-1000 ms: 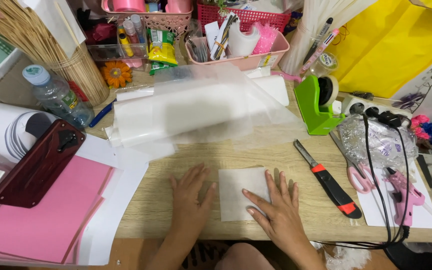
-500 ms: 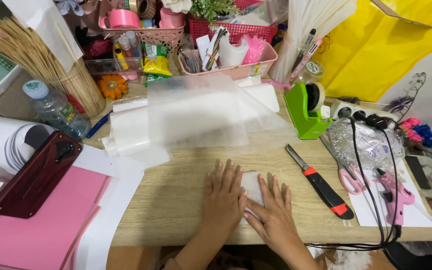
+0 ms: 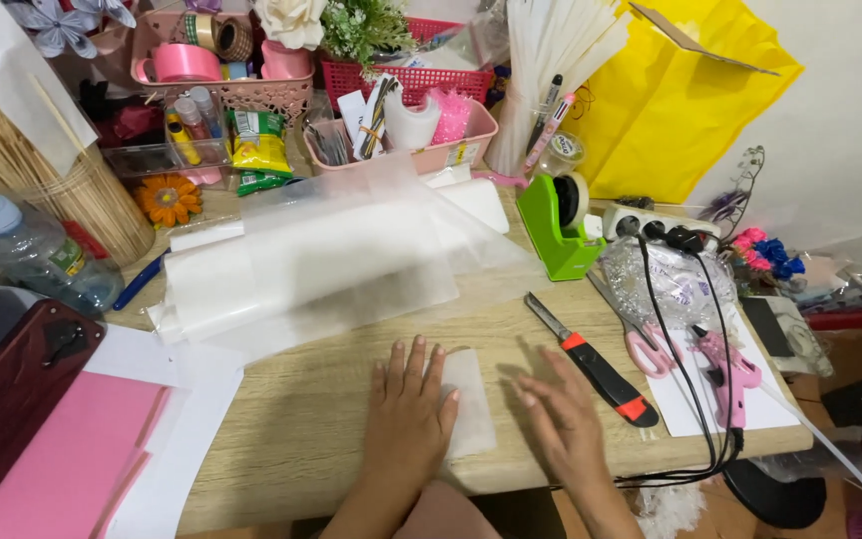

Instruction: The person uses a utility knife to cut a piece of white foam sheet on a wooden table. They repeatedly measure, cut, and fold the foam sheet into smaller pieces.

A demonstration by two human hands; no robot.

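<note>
My left hand point(image 3: 409, 409) pressed flat on the folded white sheet point(image 3: 471, 399) at six o'clock; my right hand point(image 3: 563, 424) hovered open beside it. The crease risked slipping crooked, since only one palm pinned it.

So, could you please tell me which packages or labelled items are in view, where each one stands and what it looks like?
Snack packet: back of the desk, in front of the pink basket; flat, yellow and green.
Water bottle: far left, lying by the bundle of sticks; clear plastic, pale green cap, label with red and green.
Small round tub: behind the green tape dispenser; clear, with a label on its lid.
</note>
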